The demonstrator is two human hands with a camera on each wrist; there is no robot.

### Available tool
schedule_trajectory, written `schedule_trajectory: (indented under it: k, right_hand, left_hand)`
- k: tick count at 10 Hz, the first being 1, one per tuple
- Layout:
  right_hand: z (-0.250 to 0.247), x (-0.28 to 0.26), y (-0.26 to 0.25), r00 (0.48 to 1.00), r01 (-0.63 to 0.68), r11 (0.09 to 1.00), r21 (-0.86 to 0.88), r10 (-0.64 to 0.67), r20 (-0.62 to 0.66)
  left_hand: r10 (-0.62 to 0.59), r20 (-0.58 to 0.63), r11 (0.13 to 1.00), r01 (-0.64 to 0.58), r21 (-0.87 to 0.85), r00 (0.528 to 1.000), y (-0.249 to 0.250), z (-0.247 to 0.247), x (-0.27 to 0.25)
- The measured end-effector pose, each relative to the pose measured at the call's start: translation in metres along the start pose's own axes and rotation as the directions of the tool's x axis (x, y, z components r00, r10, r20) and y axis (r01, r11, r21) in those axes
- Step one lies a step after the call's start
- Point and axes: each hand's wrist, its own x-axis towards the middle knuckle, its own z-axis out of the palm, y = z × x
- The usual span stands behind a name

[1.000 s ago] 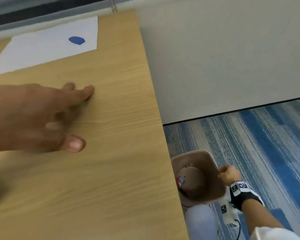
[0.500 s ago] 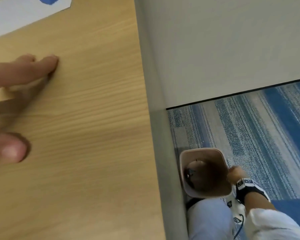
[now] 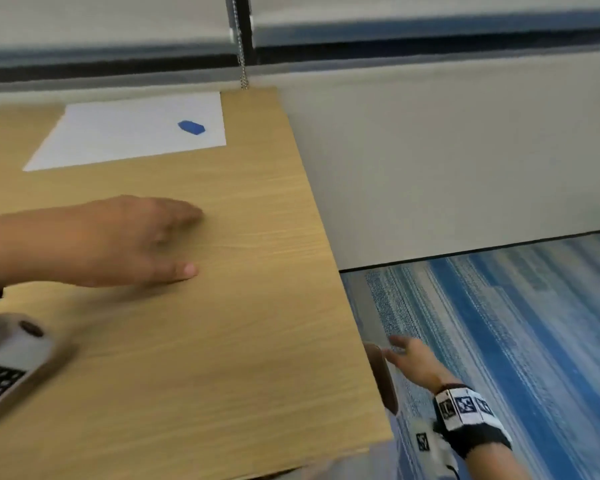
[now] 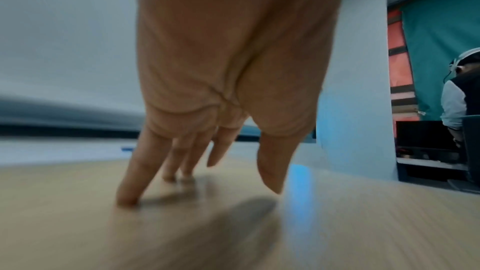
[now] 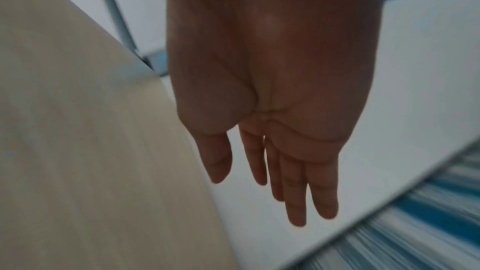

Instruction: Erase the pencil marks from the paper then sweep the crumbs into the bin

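Note:
A white sheet of paper (image 3: 132,131) lies at the far end of the wooden table (image 3: 222,341), with a blue eraser (image 3: 191,127) on its right part; the blue eraser (image 4: 127,148) shows faintly in the left wrist view. My left hand (image 3: 125,240) lies flat on the table below the paper, fingers straight, fingertips (image 4: 127,200) touching the wood. My right hand (image 3: 409,362) hangs open beside the table's right edge, fingers (image 5: 296,202) straight and holding nothing. Only a sliver of the brown bin (image 3: 383,379) shows under the table edge. No crumbs can be made out.
A pale wall (image 3: 447,161) runs to the right of the table, above blue striped carpet (image 3: 516,341). A blind chain (image 3: 243,64) hangs at the table's far edge. In the left wrist view a person (image 4: 459,98) sits at a dark screen far right.
My right hand has let go of the bin's rim and opened, rising beside the table edge. The head view swung up, and the bin is now mostly hidden under the table.

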Motion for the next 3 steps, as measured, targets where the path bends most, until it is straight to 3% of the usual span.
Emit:
schedule_trajectory:
  k: [1, 2, 3]
  right_hand:
    - [-0.031, -0.072, -0.056, 0.977, 0.198, 0.980, -0.007, -0.198, -0.084]
    - [-0.057, -0.150, -0.107, 0.880, 0.401, 0.916, -0.015, -0.389, -0.273]
    - [-0.060, -0.219, -0.158, 0.712, 0.559, 0.814, -0.157, -0.569, -0.411]
  left_hand:
    - [0.087, -0.202, 0.983, -0.117, -0.143, 0.975, -0.049, 0.012, -0.052]
    - [0.004, -0.383, 0.961, -0.109, -0.253, 0.924, -0.113, 0.043, -0.103]
    - [-0.173, -0.430, 0.932, 0.006, -0.364, 0.886, -0.177, 0.075, -0.140]
